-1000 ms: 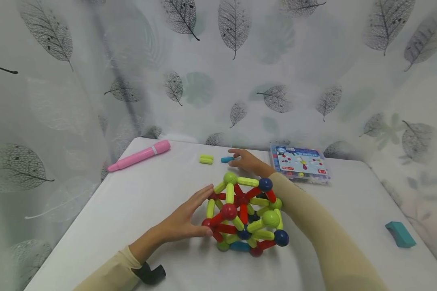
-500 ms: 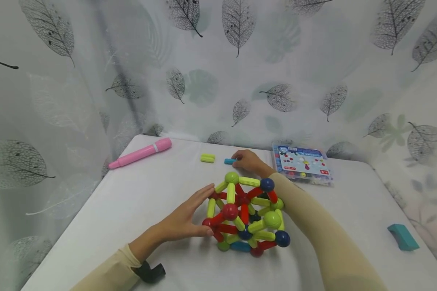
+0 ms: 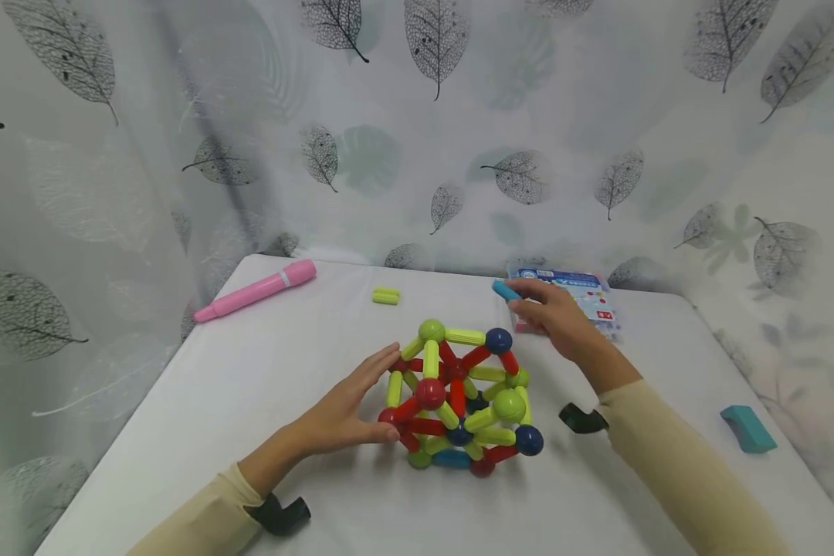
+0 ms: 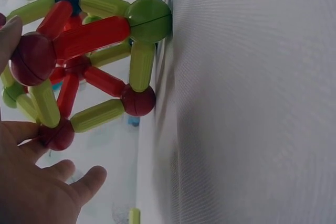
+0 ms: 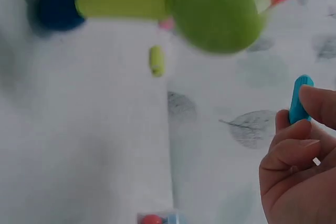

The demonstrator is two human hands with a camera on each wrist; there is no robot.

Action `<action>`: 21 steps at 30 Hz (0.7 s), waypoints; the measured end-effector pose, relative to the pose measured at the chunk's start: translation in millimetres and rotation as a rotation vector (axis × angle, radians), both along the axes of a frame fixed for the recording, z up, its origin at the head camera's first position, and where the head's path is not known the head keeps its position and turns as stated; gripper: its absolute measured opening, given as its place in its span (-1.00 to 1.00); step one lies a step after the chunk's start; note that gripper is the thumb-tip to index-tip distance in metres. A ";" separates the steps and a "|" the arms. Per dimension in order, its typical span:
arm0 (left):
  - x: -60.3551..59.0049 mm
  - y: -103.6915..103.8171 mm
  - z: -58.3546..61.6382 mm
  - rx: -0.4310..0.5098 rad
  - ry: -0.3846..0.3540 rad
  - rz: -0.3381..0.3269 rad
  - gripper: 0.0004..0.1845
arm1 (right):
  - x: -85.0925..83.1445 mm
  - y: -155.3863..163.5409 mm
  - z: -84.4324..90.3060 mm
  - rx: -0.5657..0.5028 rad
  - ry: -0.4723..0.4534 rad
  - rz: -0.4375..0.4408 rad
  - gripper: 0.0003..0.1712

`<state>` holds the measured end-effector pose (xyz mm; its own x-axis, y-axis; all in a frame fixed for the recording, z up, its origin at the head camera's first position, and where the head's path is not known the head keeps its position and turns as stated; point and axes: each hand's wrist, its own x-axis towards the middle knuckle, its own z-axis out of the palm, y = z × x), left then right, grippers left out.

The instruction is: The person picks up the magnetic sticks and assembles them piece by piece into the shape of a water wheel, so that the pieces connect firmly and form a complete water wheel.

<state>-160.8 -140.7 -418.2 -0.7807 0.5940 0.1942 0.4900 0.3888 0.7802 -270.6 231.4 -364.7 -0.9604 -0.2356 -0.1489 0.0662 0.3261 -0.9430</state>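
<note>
Now, head view: the left hand point(image 3: 340, 417) lies flat-fingered against the red, green and blue rod-and-ball toy structure point(image 3: 459, 401) on the white worktop point(image 3: 250, 386); the right hand point(image 3: 556, 320), raised behind that structure, pinches a small blue plastic rod point(image 3: 505, 290). Left wrist: straight fingers point(image 4: 89, 179) beside the structure. Right wrist: curled fingers point(image 5: 294, 150) grip the rod.

Right hand point(image 3: 552, 316) lifted off the table, now pinching the blue rod point(image 3: 506, 290), drawn back above the box point(image 3: 594, 297)
</note>
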 end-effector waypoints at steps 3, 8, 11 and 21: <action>-1.1 1.4 0.0 -0.002 0.006 0.000 0.06 | 36.6 16.5 10.5 -0.071 -0.005 0.033 -0.57; -0.5 2.2 -1.2 -0.011 -0.007 0.008 0.06 | 87.8 26.3 10.5 -0.063 0.048 0.197 -0.76; 0.3 2.2 -1.1 -0.009 -0.011 0.013 0.06 | 105.6 26.5 5.3 0.005 0.078 0.282 -0.74; 1.7 2.1 0.9 0.003 0.008 0.003 0.06 | 130.4 28.4 -1.7 -0.038 0.065 0.397 -0.75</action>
<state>-159.1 -138.7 -417.3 -0.7807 0.5913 0.2021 0.4948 0.3875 0.7778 -140.2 259.8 -366.3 -0.8009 -0.5941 -0.0750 -0.1179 0.2792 -0.9530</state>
